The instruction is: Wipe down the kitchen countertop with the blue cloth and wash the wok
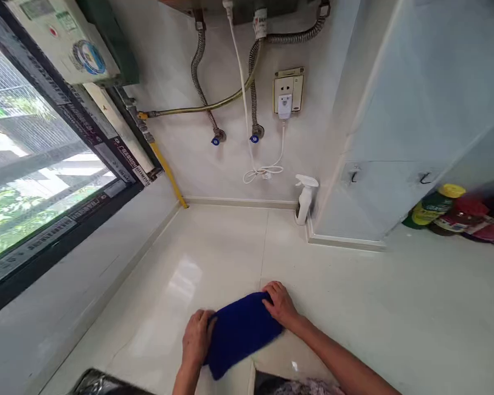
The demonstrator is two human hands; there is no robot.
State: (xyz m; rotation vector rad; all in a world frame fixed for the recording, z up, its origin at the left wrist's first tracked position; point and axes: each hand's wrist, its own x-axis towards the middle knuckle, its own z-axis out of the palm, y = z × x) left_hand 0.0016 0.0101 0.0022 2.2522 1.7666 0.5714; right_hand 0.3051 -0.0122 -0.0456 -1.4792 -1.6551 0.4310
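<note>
A dark blue cloth (243,331) is spread between my two hands over the glossy pale countertop (214,241). My left hand (197,336) grips its left edge, with the thumb on top and the fingers curled round the far side. At the upper right corner, my right hand (279,304) pinches the cloth between thumb and fingers. One lower corner of the cloth hangs toward me. Whether the cloth rests on the surface or is just above it, I cannot tell.
A white spray bottle (306,199) stands in the far corner by the wall ledge. Bottles, one a green bottle with a yellow cap (434,206), stand at right. A window (45,148) lies left. Hoses, a plugged socket (288,90) and a yellow pipe (168,173) line the back wall.
</note>
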